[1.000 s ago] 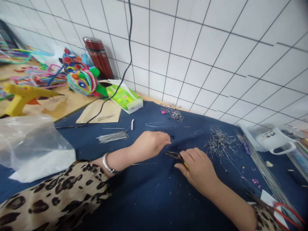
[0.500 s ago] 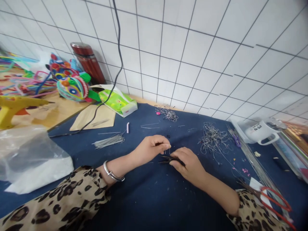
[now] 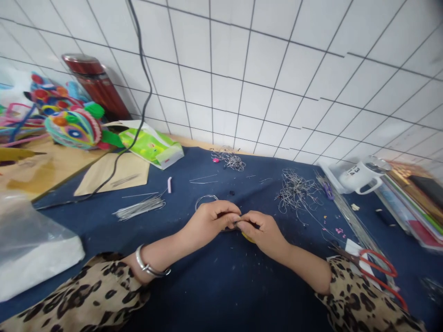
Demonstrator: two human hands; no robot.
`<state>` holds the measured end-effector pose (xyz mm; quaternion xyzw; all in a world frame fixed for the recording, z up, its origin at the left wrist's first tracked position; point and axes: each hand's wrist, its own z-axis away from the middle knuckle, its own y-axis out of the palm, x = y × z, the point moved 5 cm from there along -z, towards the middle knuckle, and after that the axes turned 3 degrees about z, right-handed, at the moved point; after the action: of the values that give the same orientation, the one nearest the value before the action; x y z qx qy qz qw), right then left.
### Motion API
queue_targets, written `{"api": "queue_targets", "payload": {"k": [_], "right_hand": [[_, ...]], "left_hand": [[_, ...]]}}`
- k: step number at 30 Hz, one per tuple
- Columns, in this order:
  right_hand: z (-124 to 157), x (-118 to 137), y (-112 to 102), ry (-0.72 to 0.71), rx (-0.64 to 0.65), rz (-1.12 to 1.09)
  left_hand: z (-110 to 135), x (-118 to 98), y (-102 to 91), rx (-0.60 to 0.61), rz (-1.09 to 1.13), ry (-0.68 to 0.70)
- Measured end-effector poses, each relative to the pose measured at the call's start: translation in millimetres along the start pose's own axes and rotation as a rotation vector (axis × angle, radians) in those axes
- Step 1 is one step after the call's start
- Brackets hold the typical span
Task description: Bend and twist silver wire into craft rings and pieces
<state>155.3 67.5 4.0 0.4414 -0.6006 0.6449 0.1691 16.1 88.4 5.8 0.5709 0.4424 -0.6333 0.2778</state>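
My left hand [image 3: 218,219] is closed in a pinch near the middle of the table. A thin wire [image 3: 206,197] curves in a loop behind its knuckles and seems to run into its fingers. My right hand [image 3: 266,233] meets it, thumb and fingers pinched at the left fingertips. What lies between the right fingertips is too small to make out. Below the fingers show a bit of a dark thing and a yellow patch [image 3: 248,238], mostly hidden by the right hand. I cannot tell whether these belong to the pliers.
A bundle of straight wires [image 3: 140,207] lies left, tangled wire [image 3: 297,190] right. Red-handled scissors [image 3: 377,263] lie by my right sleeve, near a white mug [image 3: 360,176]. A green packet [image 3: 152,144], red flask [image 3: 100,87], plastic bag [image 3: 38,249] and black cable [image 3: 147,97] are left.
The dark pliers that stuck out of my right hand are mostly out of sight. My right fingers have come up to the left fingertips. A wire loop now shows behind the left hand.
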Motion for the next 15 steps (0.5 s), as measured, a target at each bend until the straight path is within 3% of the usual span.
{"api": "queue_targets", "payload": {"k": [8, 15], "right_hand": [[0.7, -8.7, 0.5, 0.037, -0.019, -0.08], [1.1, -4.1, -1.1, -0.018, -0.032, -0.025]], "left_hand": [[1.6, 10.6, 2.8, -0.038, 0.048, -0.092], [2.2, 11.6, 3.7, -0.051, 0.084, -0.164]]}}
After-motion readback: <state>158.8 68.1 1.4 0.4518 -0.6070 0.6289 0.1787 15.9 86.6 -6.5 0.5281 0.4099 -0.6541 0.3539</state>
